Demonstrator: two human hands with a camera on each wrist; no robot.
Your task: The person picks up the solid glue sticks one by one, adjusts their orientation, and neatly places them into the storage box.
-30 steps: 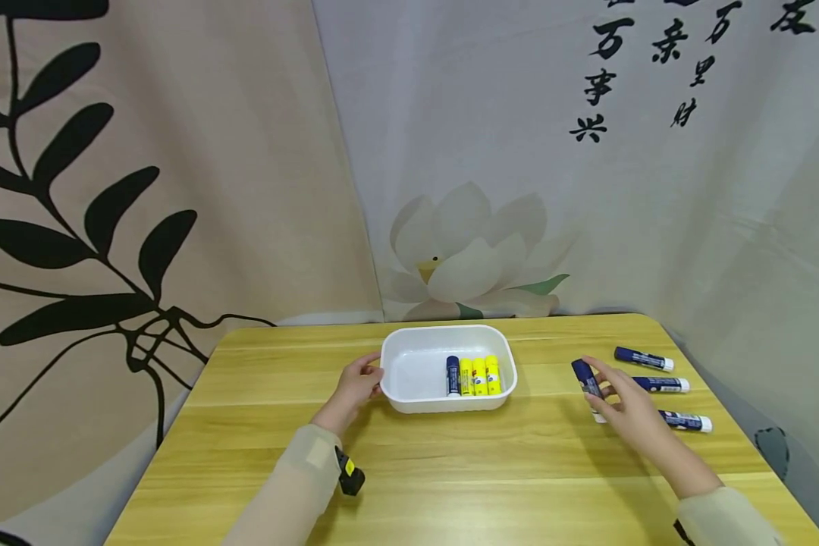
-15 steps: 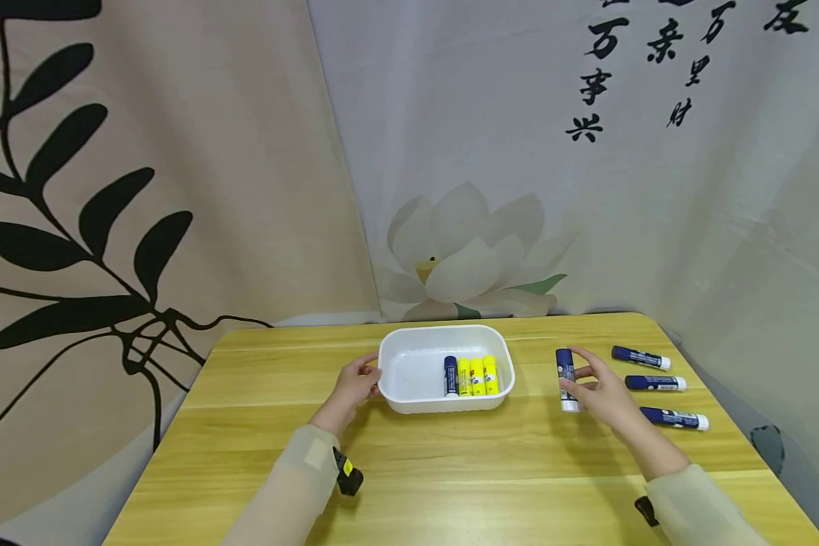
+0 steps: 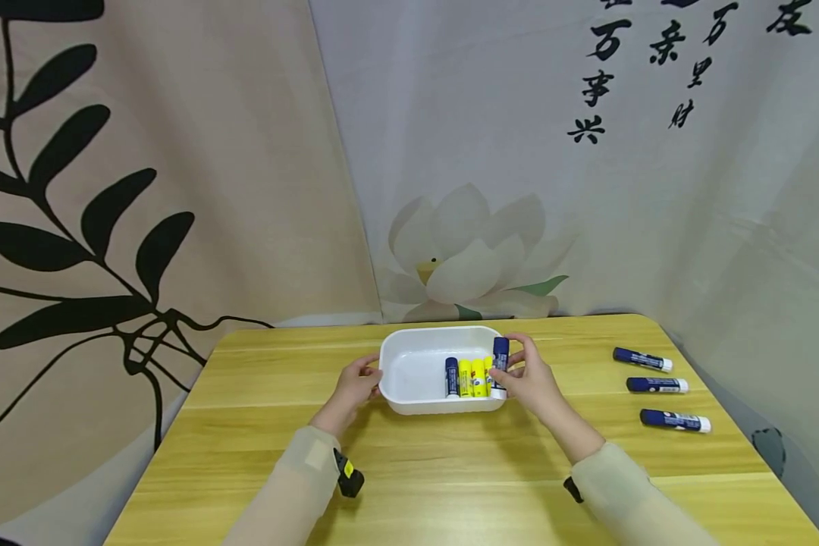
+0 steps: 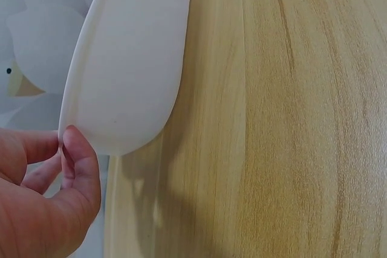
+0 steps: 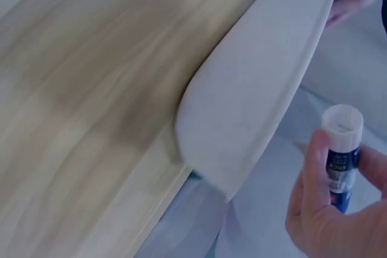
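Observation:
My left hand (image 3: 353,385) pinches the left rim of a white plastic tray (image 3: 416,406); in the left wrist view, thumb and fingers meet at the rim of the tray (image 4: 130,64). In my right hand (image 3: 534,379) is a dark blue glue stick (image 3: 500,364), held between thumb and fingers over the tray's right end. The right wrist view shows the white base of this glue stick (image 5: 343,128) facing the camera. Inside the tray lie another blue glue stick (image 3: 453,377) and yellow glue sticks (image 3: 478,378) side by side, the rightmost partly hidden by the held one.
Three more blue glue sticks with white ends lie apart on the right of the wooden table (image 3: 409,470): a far one (image 3: 643,359), a middle one (image 3: 657,385) and a near one (image 3: 676,421). A printed curtain (image 3: 273,189) hangs behind the table.
My right hand has carried the blue glue stick leftward from beside the three loose ones to the tray's right end, turning it more upright in view. My left hand stays on the rim.

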